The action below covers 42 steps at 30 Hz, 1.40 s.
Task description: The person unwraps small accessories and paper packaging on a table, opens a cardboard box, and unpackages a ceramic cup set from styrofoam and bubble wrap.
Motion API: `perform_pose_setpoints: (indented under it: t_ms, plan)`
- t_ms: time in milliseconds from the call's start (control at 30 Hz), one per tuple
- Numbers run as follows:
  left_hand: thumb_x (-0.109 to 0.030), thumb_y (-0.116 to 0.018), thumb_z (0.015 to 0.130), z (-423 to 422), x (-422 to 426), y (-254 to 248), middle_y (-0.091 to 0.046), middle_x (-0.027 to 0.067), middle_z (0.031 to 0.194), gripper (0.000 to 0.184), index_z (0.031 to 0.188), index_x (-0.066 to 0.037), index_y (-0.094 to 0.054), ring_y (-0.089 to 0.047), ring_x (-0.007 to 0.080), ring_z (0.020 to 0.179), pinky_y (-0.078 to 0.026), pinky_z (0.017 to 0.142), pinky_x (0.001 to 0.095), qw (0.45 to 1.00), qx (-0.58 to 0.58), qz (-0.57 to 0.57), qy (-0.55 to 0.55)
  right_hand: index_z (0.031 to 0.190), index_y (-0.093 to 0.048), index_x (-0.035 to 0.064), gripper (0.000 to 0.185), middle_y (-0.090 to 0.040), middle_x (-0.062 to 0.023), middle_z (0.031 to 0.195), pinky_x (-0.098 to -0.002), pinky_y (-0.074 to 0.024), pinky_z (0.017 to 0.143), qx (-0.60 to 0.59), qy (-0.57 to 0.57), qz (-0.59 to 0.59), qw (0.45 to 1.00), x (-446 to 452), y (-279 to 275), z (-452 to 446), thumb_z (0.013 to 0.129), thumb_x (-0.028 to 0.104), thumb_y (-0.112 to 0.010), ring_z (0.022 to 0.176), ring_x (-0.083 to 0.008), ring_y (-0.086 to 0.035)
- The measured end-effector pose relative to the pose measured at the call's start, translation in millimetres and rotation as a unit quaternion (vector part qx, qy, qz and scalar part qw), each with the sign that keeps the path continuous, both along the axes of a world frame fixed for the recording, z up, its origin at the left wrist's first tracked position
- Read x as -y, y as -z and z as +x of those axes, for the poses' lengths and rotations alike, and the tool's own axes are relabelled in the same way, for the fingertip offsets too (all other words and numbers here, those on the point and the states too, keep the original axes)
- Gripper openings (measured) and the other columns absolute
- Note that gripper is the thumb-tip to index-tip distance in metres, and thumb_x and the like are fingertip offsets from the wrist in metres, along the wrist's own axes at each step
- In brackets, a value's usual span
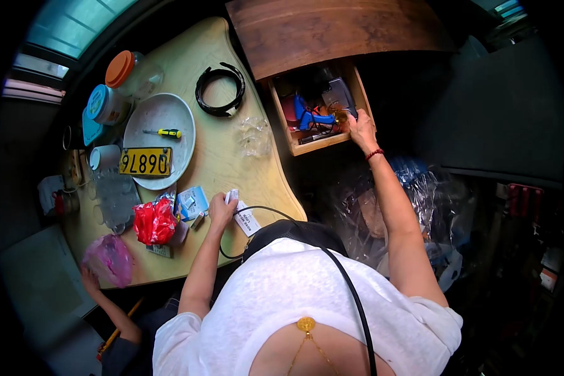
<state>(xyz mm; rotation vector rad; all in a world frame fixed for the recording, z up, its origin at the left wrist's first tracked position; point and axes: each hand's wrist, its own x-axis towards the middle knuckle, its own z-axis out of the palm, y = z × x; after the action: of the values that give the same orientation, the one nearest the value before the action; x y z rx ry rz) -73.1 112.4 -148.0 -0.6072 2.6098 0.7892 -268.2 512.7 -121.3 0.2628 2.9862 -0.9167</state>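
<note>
My left hand (pixel 220 210) is closed over the table, with a small whitish plastic packet (pixel 232 195) at its fingertips. Beside it lies a white card with printed letters (pixel 248 218), and a black cable passes close by. My right hand (pixel 362 133) grips the front right corner of a pulled-out wooden drawer (pixel 319 146); its fingertips reach over the rim. Inside the drawer are a blue glue-gun-shaped tool (pixel 312 118), a grey box-like object (pixel 338 95), dark pens or sticks (pixel 316 136) and tangled cord.
On the table (pixel 200 150) stand a large plate (pixel 182 119) with a screwdriver (pixel 169 133) and yellow number plate (pixel 145 161), a black coil (pixel 199 94), a red bag (pixel 155 222) and jars (pixel 106 105). Another person's hand (pixel 90 281) touches a pink bag (pixel 109 260). Clear plastic (pixel 407 207) lies below the drawer.
</note>
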Motion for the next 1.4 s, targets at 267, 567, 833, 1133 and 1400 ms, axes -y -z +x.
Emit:
perform_pose_setpoints:
  t_ms: [267, 567, 833, 1133, 1400]
  plan:
    - [-0.027, -0.066, 0.068, -1, -7, -8, -0.061, 0.0212, 0.075, 0.032, 0.077, 0.002, -0.059, -0.059, 0.0344, 0.073, -0.045, 0.066, 0.0413, 1.0, 0.012, -0.015, -0.024, 0.093, -0.048, -0.0041, 0.024, -0.059, -0.0259, 0.082, -0.0451, -0.0465, 0.071, -0.035, 0.001, 0.051, 0.998, -2, 25, -49, 0.077, 0.013, -0.054, 0.079, -0.0413, -0.058]
    - [-0.009, -0.063, 0.07, 9, 25, 9, -0.057, 0.0065, 0.066, 0.015, 0.078, 0.001, -0.055, -0.051, 0.0136, 0.06, -0.042, 0.055, 0.0287, 0.995, -0.032, 0.078, -0.057, 0.1, -0.045, -0.0044, 0.03, -0.055, -0.0272, 0.095, -0.045, -0.045, 0.078, -0.026, 0.016, 0.023, 0.999, -2, 51, -58, 0.075, 0.009, -0.055, 0.09, -0.0415, -0.055]
    - [-0.01, -0.062, 0.076, -8, -8, -48, -0.059, 0.0038, 0.07, 0.015, 0.084, 0.002, -0.058, -0.053, 0.0098, 0.059, -0.041, 0.051, 0.0227, 0.918, -0.178, 0.263, -0.235, 0.109, -0.047, -0.0037, 0.037, -0.053, -0.0205, 0.103, -0.0404, -0.041, 0.084, -0.236, -0.097, 0.009, 0.967, 21, 19, -34, 0.075, 0.007, -0.054, 0.098, -0.0359, -0.049]
    - [-0.012, -0.06, 0.08, -19, -32, -58, -0.062, 0.0026, 0.076, 0.016, 0.092, -0.001, -0.058, -0.055, 0.0065, 0.061, -0.041, 0.05, 0.0189, 0.869, -0.187, 0.399, -0.227, 0.085, -0.06, 0.0001, 0.015, -0.059, -0.0138, 0.079, -0.0351, -0.0448, 0.071, -0.098, -0.294, -0.254, 0.916, 167, -22, 26, 0.077, 0.013, -0.059, 0.076, -0.0288, -0.056]
    - [-0.011, -0.056, 0.082, 12, 23, -28, -0.058, 0.0018, 0.073, 0.013, 0.091, -0.001, -0.056, -0.053, 0.0067, 0.058, -0.041, 0.048, 0.0198, 0.896, -0.158, 0.361, -0.204, 0.1, -0.046, -0.0011, 0.037, -0.053, -0.0221, 0.1, -0.0422, -0.0427, 0.08, -0.15, -0.175, -0.038, 0.972, 275, -10, -58, 0.076, 0.023, -0.057, 0.095, -0.0379, -0.051]
